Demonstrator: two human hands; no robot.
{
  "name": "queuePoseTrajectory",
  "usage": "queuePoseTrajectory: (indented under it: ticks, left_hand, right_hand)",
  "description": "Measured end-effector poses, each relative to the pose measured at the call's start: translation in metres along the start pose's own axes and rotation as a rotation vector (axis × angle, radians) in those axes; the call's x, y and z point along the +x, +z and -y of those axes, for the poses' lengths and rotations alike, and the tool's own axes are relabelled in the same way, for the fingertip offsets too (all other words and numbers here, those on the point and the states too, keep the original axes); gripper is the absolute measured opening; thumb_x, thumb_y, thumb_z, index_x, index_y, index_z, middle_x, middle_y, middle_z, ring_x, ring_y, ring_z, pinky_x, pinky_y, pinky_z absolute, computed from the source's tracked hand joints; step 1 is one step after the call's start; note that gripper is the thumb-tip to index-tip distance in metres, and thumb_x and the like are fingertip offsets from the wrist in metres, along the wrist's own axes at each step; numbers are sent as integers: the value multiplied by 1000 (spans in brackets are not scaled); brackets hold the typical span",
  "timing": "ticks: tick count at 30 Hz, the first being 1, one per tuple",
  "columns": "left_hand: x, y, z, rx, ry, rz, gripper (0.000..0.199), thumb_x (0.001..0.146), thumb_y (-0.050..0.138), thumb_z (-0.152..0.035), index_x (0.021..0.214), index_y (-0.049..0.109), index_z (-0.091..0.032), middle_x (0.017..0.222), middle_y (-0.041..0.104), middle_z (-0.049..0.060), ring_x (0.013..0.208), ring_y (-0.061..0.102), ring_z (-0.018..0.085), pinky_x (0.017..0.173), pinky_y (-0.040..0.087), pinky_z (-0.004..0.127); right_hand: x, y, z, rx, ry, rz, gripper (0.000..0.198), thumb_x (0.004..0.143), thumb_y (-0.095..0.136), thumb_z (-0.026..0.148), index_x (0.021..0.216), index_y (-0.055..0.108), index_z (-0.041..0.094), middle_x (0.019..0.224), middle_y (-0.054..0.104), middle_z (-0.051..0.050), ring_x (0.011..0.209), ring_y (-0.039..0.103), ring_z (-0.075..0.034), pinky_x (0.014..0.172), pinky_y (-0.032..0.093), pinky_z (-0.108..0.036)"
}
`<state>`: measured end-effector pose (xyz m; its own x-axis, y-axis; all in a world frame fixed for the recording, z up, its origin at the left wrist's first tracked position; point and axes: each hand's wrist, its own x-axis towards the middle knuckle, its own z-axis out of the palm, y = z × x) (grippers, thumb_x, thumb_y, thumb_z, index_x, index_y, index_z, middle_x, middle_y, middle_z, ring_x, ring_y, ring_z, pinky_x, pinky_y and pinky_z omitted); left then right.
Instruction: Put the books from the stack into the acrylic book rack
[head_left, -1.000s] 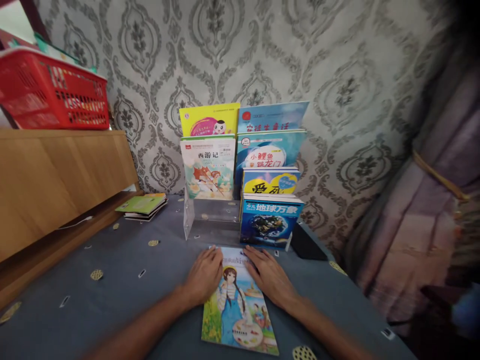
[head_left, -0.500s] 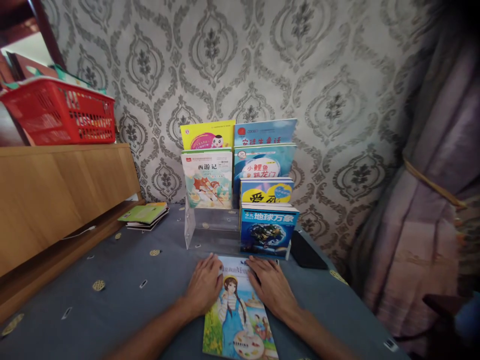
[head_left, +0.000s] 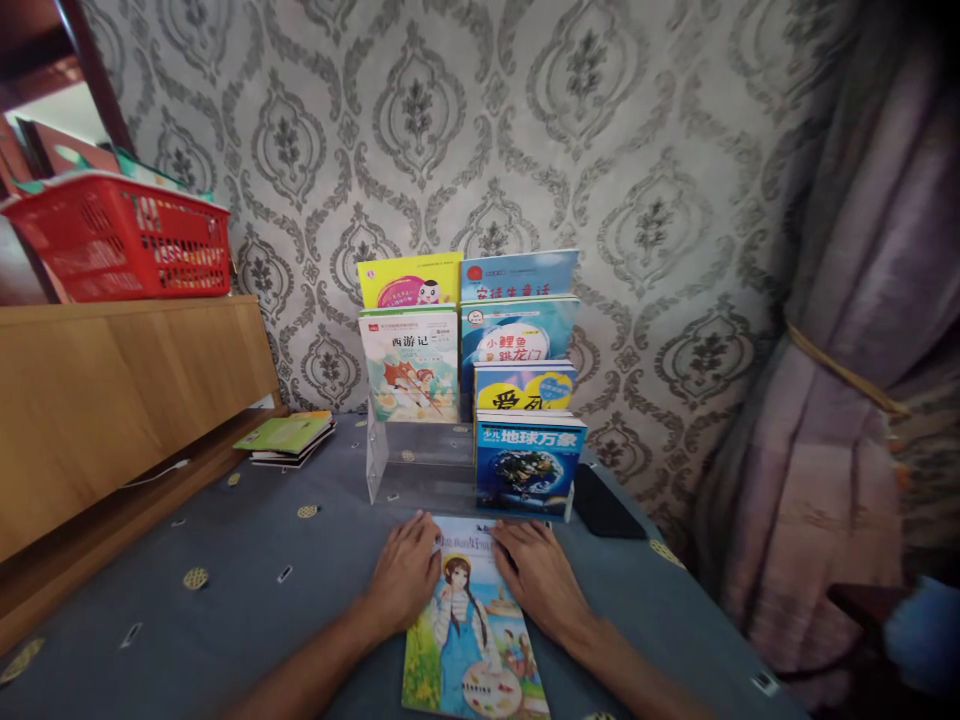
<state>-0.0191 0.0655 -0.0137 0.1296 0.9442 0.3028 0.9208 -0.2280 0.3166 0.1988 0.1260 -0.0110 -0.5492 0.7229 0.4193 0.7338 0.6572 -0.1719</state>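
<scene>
Little has shifted since a second ago: left hand (head_left: 407, 572) and right hand (head_left: 541, 576) still press flat, fingers spread, on the picture book (head_left: 469, 640) lying on the blue-covered bed (head_left: 225, 580) before the clear rack (head_left: 409, 465), seemingly poised to lift it.

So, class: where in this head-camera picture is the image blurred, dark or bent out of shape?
Head view: the curtain at right is smeared and the top right corner goes dark; the wooden cabinet edge splays outward; the book under both hands stays fairly sharp.
</scene>
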Motion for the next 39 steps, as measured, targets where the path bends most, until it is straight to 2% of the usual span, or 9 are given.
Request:
queuePoseTrajectory:
  ticks: [9, 19, 21, 23, 25, 29, 32, 35, 39]
  left_hand:
    - [-1, -1, 1, -1, 4, -1, 27, 93, 44, -15, 117, 56, -19, 138, 60, 15, 138, 49, 29, 111, 41, 51]
    - [-3, -2, 0, 11, 19, -2, 26, 93, 44, -15, 115, 57, -18, 136, 61, 16, 137, 49, 30, 112, 41, 50]
    - [-1, -7, 2, 6, 39, 6, 25, 93, 45, -16, 113, 58, -18, 131, 64, 15, 131, 54, 29, 108, 44, 48]
    - [5, -19, 6, 7, 69, -25, 25, 93, 45, -17, 114, 59, -20, 122, 67, 12, 119, 61, 27, 102, 48, 45]
    - [19, -39, 13, 30, 103, -126, 26, 95, 44, -18, 115, 60, -21, 115, 69, 10, 111, 63, 25, 98, 50, 43]
    - [64, -92, 28, 116, 162, -398, 36, 94, 40, -13, 124, 59, -18, 117, 67, 12, 112, 60, 25, 99, 48, 41]
    - [96, -120, 37, 213, 204, -509, 40, 93, 40, -10, 128, 58, -16, 127, 62, 14, 118, 55, 26, 104, 44, 43]
    - [115, -131, 44, 280, 206, -513, 42, 92, 40, -11, 130, 56, -15, 132, 59, 14, 122, 51, 27, 105, 42, 44]
    - [123, -133, 49, 400, 164, -457, 41, 91, 42, -11, 129, 57, -16, 128, 59, 14, 117, 52, 28, 102, 42, 44]
  right_hand:
    - [0, 0, -1, 13, 6, -9, 31, 96, 44, 16, 108, 73, 19, 111, 76, -10, 106, 68, -26, 99, 45, -42]
    - [0, 0, -1, 9, 24, 46, 35, 97, 41, 17, 114, 71, 16, 116, 74, -12, 109, 66, -28, 98, 46, -44]
    - [0, 0, -1, 6, 21, 43, 35, 97, 40, 18, 114, 71, 16, 116, 74, -11, 109, 66, -28, 98, 46, -43]
    - [0, 1, -2, 6, 18, 40, 35, 97, 41, 19, 113, 71, 16, 117, 74, -12, 110, 66, -28, 96, 47, -43]
    - [0, 1, -2, 7, 18, 43, 34, 97, 42, 19, 114, 71, 16, 119, 73, -12, 111, 66, -28, 96, 47, -43]
    - [0, 0, -1, 7, 21, 49, 34, 97, 42, 19, 114, 71, 17, 117, 74, -11, 110, 66, -28, 93, 48, -41]
    - [0, 0, -1, 8, 22, 48, 35, 97, 41, 19, 113, 71, 17, 115, 74, -11, 108, 66, -28, 92, 49, -41]
    - [0, -1, -1, 14, 26, 62, 35, 97, 40, 18, 114, 71, 17, 117, 73, -11, 109, 66, -28, 92, 49, -41]
    - [0, -1, 0, 23, 43, 83, 37, 98, 40, 18, 119, 70, 16, 120, 73, -11, 112, 64, -28, 94, 49, -42]
